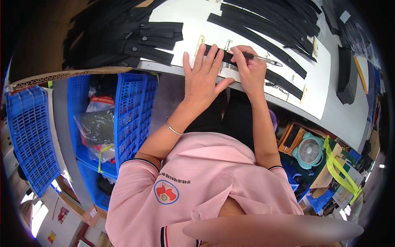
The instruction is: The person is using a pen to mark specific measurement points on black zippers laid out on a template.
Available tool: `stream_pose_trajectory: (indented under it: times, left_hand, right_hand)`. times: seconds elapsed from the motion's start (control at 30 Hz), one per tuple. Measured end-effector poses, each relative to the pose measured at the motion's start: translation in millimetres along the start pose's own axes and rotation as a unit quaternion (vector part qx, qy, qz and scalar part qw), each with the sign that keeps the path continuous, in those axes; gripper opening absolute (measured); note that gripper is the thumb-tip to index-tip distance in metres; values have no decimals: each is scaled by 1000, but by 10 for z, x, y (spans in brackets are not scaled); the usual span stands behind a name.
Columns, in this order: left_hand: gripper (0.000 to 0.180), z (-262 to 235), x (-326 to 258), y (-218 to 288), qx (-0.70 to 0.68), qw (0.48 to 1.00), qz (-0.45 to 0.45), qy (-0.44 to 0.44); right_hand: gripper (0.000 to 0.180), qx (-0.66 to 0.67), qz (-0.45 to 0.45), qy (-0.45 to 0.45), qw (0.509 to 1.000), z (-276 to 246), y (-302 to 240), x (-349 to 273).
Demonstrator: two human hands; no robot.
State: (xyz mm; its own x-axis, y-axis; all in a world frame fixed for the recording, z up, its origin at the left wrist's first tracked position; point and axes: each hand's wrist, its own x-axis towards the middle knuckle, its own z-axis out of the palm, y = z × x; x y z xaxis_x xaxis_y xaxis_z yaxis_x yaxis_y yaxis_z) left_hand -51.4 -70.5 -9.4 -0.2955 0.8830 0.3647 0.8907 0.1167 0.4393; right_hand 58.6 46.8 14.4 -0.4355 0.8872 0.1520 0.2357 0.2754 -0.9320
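Observation:
My left hand [201, 80] lies flat with fingers spread, its fingertips on the left end of a black fabric strip [284, 83]. That strip lies along the near edge of a white board [319, 88] with dark marks on it. My right hand [252, 76] is closed just to the right, its fingertips at the strip. A pen with a clear barrel [269, 61] runs across its fingers, the clear end pointing right. Part of the strip is hidden under both hands. Small pieces of yellowish tape [303, 94] sit near the strip's ends.
More black strips [263, 45] lie farther back on the board. A pile of black fabric pieces [144, 41] covers the left side. Blue plastic crates [135, 99] stand below the table at left. A black case [347, 78] and a small turquoise fan [309, 151] are at right.

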Motion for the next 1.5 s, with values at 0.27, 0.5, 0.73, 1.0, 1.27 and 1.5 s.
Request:
stream_pose_trajectory:
  times: [0.27, 0.5, 0.73, 1.0, 1.27, 1.5]
  left_hand:
    - [82, 7, -10, -13, -11, 1000, -4, 13]
    - [81, 0, -6, -2, -2, 1000, -11, 7]
    - [82, 17, 2, -18, 9, 1000, 11, 16]
    - [82, 1, 8, -8, 24, 1000, 11, -5]
    - [81, -27, 20, 11, 28, 999, 11, -22]
    - [82, -35, 13, 17, 25, 999, 14, -41]
  right_hand:
    - [19, -19, -18, -4, 1000, 38, 16, 8]
    - [21, 15, -15, 14, 1000, 89, 30, -10]
    - [25, 32, -28, -47, 998, -25, 54, -27]
    - [26, -14, -49, -69, 996, -23, 53, -35]
    - [17, -24, -76, 56, 995, -481, 60, -180]
    - [20, -43, -24, 146, 988, -808, 302, -195]
